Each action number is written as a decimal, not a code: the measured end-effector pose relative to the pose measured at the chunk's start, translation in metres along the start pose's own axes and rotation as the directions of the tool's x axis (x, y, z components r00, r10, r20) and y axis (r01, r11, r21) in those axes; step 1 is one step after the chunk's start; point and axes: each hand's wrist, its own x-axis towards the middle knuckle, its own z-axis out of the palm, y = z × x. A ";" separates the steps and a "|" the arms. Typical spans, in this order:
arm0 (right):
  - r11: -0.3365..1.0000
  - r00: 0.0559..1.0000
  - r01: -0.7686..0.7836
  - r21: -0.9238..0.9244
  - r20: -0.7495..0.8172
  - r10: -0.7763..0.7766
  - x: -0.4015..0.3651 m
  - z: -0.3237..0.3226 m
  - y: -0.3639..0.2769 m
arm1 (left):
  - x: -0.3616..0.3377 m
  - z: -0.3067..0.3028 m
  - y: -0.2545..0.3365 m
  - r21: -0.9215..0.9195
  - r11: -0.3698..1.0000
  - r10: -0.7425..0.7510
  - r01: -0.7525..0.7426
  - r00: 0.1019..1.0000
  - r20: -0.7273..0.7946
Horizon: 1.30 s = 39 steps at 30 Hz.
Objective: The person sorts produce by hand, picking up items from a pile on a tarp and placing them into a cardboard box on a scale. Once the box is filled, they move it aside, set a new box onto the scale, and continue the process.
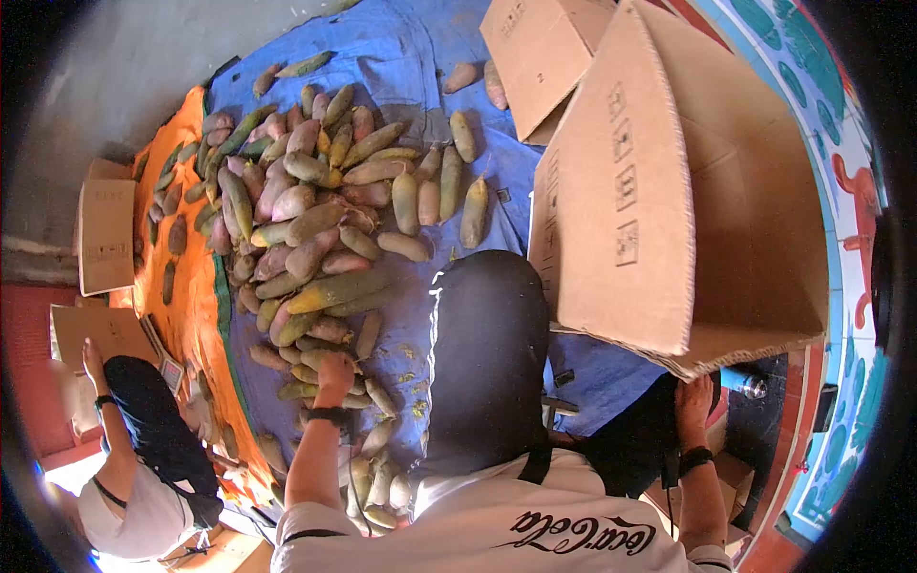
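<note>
Our left hand [334, 371] lies on heaped green-and-pink oblong fruits [325, 224], whether gripping we cannot tell, while our right hand [693, 396] clasps the big brown cardboard box [669, 191] by its edge.

The left arm stretches forward to eight o'clock, forearm bare, left hand [334, 371] back up with its fingers curled downward. The right arm reaches to four o'clock, right hand [693, 393] raised, fingertips hidden.
</note>
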 end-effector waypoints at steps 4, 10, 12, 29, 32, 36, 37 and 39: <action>0.998 0.998 -0.009 0.066 -0.066 0.013 -0.002 -0.003 0.001 | 0.009 0.047 -0.013 -0.539 0.841 -0.068 -0.038 0.982 -0.174; 0.986 0.984 -0.021 0.165 -0.173 0.050 -0.001 -0.010 -0.010 | -0.026 -0.034 0.011 -0.990 -0.118 -0.237 0.075 0.966 0.102; 0.986 0.980 -0.039 0.161 -0.186 0.069 -0.003 -0.004 -0.008 | -0.032 -0.058 0.029 -0.990 -0.135 -0.176 0.033 0.983 0.057; 0.951 0.927 -0.073 0.300 -0.331 0.175 -0.014 -0.007 -0.004 | -0.203 -0.353 0.229 -0.436 -0.498 0.407 -0.750 0.242 -0.881; 0.951 0.923 -0.075 0.299 -0.341 0.180 -0.015 -0.006 -0.003 | -0.211 -0.349 0.271 -0.461 -0.473 0.457 -0.751 0.239 -0.857; 0.955 0.923 -0.088 0.283 -0.337 0.185 -0.015 -0.005 -0.002 | -0.196 -0.335 0.309 -0.548 -0.217 0.604 -0.808 0.330 -0.726; 0.955 0.924 -0.086 0.284 -0.337 0.184 -0.015 -0.005 -0.002 | -0.192 -0.330 0.318 -0.541 -0.136 0.647 -0.830 0.339 -0.683; 0.952 0.924 -0.096 0.291 -0.329 0.194 -0.016 -0.006 -0.002 | -0.196 -0.319 0.330 -0.462 -0.037 0.628 -0.886 0.339 -0.700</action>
